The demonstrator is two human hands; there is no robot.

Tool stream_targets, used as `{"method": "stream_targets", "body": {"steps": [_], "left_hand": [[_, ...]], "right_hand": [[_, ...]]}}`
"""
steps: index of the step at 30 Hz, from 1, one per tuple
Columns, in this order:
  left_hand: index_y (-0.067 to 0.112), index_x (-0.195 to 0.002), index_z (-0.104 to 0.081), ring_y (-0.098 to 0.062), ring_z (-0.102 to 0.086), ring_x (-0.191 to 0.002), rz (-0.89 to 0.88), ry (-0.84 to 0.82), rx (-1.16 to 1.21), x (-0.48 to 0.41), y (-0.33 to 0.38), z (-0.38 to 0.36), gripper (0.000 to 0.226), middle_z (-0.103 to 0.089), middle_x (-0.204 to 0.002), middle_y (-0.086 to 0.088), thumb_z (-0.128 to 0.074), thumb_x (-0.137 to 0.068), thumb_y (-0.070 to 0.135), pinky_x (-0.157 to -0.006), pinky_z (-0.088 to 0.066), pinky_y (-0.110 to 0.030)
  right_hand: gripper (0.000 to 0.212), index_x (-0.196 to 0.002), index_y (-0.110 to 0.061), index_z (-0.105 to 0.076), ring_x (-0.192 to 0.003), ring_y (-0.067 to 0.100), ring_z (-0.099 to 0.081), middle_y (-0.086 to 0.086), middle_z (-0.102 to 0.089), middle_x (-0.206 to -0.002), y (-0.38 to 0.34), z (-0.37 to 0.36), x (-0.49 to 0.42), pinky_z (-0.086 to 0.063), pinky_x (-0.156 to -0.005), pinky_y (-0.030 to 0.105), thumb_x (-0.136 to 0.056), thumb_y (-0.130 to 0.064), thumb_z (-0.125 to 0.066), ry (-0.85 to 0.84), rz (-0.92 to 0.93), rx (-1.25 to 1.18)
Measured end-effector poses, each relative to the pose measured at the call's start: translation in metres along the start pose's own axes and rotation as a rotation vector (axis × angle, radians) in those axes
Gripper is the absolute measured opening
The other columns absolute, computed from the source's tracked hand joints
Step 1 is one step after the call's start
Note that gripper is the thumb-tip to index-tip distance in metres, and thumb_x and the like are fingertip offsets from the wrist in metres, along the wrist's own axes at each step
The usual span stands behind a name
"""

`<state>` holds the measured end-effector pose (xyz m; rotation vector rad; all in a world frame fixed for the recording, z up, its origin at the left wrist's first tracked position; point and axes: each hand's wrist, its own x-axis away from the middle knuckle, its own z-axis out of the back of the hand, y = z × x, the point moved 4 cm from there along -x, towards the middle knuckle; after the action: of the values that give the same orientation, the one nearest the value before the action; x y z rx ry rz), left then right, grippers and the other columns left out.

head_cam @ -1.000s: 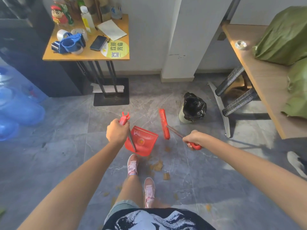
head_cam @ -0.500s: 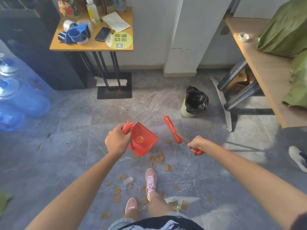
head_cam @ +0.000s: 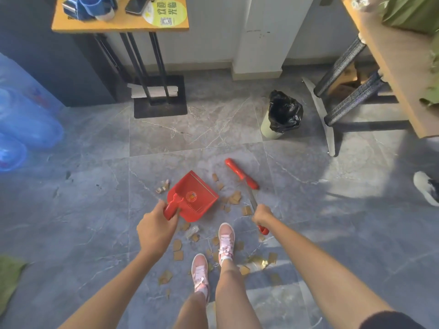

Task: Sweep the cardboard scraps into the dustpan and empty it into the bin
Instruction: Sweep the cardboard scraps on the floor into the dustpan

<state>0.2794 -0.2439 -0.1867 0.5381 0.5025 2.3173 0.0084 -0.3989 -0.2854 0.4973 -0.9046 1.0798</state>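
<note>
Fingers of the left hand wrap tight around the handle of the red dustpan, a full closed grip, with the pan low over the grey floor and its mouth turned away from the person. The right hand has its grip pressed shut on the thin shaft of the red broom, whose head lies out ahead and to the right of the pan, apart from it. Cardboard scraps lie scattered between pan and broom, and more are spread nearer the person, around two pink shoes. The pan holds no scraps that can be made out. The bin, lined with a black bag, stands farther off, ahead and to the right, near the leg of a worktop. A second small worktop stands ahead on the left, and blue water bottles lie at the far left.
</note>
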Motion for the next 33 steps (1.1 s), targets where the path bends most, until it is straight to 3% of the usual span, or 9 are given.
{"method": "stream_targets", "body": {"steps": [2, 4, 6, 11, 14, 16, 24, 29, 33], "left_hand": [[0.022, -0.064, -0.044, -0.021, -0.05, -0.043, -0.016, -0.011, -0.002, 0.01, -0.007, 0.001, 0.033, -0.047, -0.044, 0.003, -0.061, -0.086, 0.039, -0.044, -0.033, -0.027], [0.023, -0.065, -0.044, -0.024, -0.053, -0.046, -0.023, -0.026, -0.011, 0.019, -0.013, 0.003, 0.031, -0.048, -0.045, 0.003, -0.06, -0.086, 0.039, -0.045, -0.036, -0.028], [0.023, -0.065, -0.043, -0.025, -0.054, -0.048, -0.013, -0.037, -0.01, 0.029, -0.018, 0.004, 0.031, -0.048, -0.046, 0.002, -0.06, -0.085, 0.039, -0.046, -0.037, -0.029], [0.02, -0.064, -0.043, -0.025, -0.051, -0.047, 0.015, -0.06, -0.026, 0.053, -0.025, 0.005, 0.032, -0.048, -0.046, 0.001, -0.062, -0.084, 0.036, -0.045, -0.035, -0.028], [0.023, -0.063, -0.044, -0.021, -0.047, -0.045, 0.021, -0.056, -0.009, 0.064, -0.019, 0.008, 0.03, -0.047, -0.045, 0.003, -0.062, -0.084, 0.033, -0.045, -0.029, -0.026], [0.023, -0.064, -0.045, -0.016, -0.047, -0.043, 0.017, -0.042, 0.011, 0.071, -0.015, 0.011, 0.029, -0.047, -0.045, 0.004, -0.062, -0.085, 0.033, -0.044, -0.029, -0.025], [0.018, -0.067, -0.05, -0.021, -0.053, -0.046, -0.018, 0.02, -0.007, 0.109, 0.004, 0.009, 0.029, -0.052, -0.047, 0.002, -0.06, -0.085, 0.039, -0.047, -0.04, -0.029], [0.02, -0.068, -0.051, -0.02, -0.053, -0.045, -0.046, 0.053, -0.005, 0.153, 0.031, -0.009, 0.026, -0.052, -0.047, 0.003, -0.063, -0.084, 0.036, -0.046, -0.042, -0.029], [0.017, -0.067, -0.05, -0.024, -0.054, -0.047, -0.019, 0.113, 0.002, 0.186, 0.054, -0.024, 0.026, -0.052, -0.048, -0.001, -0.062, -0.084, 0.033, -0.048, -0.044, -0.033]], "right_hand": [[0.022, -0.096, 0.002, -0.057, -0.047, 0.023, -0.046, 0.019, -0.052, -0.073, 0.012, -0.02, 0.017, -0.031, -0.02, 0.018, -0.093, 0.002, -0.035, -0.033, -0.016, -0.009], [0.026, -0.074, 0.005, -0.048, -0.044, 0.024, -0.045, 0.02, -0.046, -0.062, 0.023, -0.037, 0.038, -0.031, -0.021, 0.017, -0.094, 0.002, -0.032, -0.078, -0.003, -0.011], [0.032, -0.063, -0.005, -0.038, -0.045, 0.024, -0.045, 0.015, -0.044, -0.06, 0.033, -0.055, 0.053, -0.031, -0.022, 0.017, -0.095, -0.003, -0.037, -0.11, 0.026, -0.005], [0.015, -0.08, -0.008, -0.047, -0.048, 0.023, -0.046, 0.008, -0.047, -0.064, 0.054, -0.069, 0.08, -0.036, -0.039, 0.026, -0.094, -0.014, -0.047, -0.131, 0.048, -0.004], [0.005, -0.092, -0.006, -0.053, -0.04, 0.021, -0.045, 0.009, -0.046, -0.061, 0.065, -0.052, 0.093, -0.035, -0.033, 0.019, -0.092, -0.011, -0.051, -0.152, 0.101, -0.016], [0.013, -0.101, -0.003, -0.055, -0.038, 0.019, -0.043, 0.008, -0.046, -0.06, 0.074, -0.041, 0.095, -0.036, -0.035, 0.022, -0.092, -0.009, -0.049, -0.155, 0.103, -0.044], [0.015, -0.102, 0.0, -0.055, -0.03, 0.014, -0.036, 0.007, -0.041, -0.052, 0.121, 0.005, 0.085, -0.032, -0.035, 0.016, -0.091, -0.005, -0.045, -0.124, 0.067, -0.156], [0.01, -0.084, -0.003, -0.049, -0.017, 0.011, -0.033, 0.01, -0.04, -0.053, 0.175, 0.063, 0.073, -0.031, -0.033, 0.01, -0.091, -0.002, -0.042, -0.076, 0.069, -0.162], [0.013, -0.077, -0.002, -0.047, -0.022, 0.013, -0.035, 0.009, -0.041, -0.05, 0.238, 0.113, 0.047, -0.032, -0.042, 0.019, -0.089, -0.001, -0.044, -0.009, 0.057, -0.164]]}}
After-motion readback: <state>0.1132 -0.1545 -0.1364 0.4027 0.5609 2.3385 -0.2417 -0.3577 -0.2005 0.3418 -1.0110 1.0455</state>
